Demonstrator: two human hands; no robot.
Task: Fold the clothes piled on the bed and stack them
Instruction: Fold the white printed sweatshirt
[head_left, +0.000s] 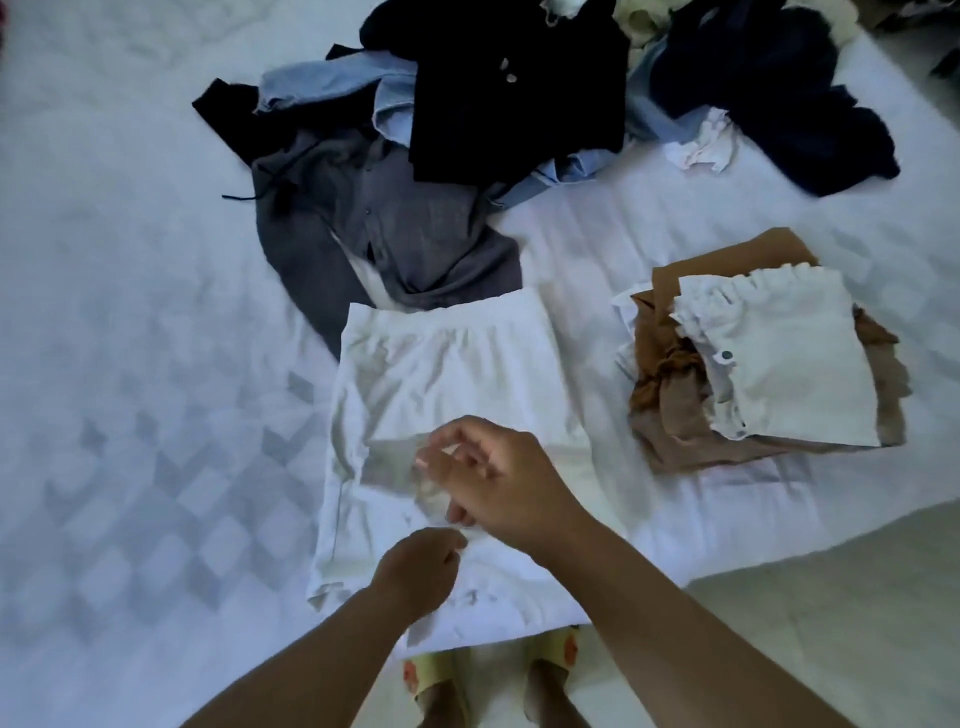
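White garment (441, 374), flat at frame centre on bed (130, 312). Right hand (498, 483) above it, fingers loosely spread and blurred. Left hand (421, 571) at lower hem, fingers curled; grip cannot be told.

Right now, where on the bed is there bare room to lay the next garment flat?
Left of the white garment the bed lies bare. A narrow strip separates it from the folded stack. Crowded at the far edge: the unfolded pile.
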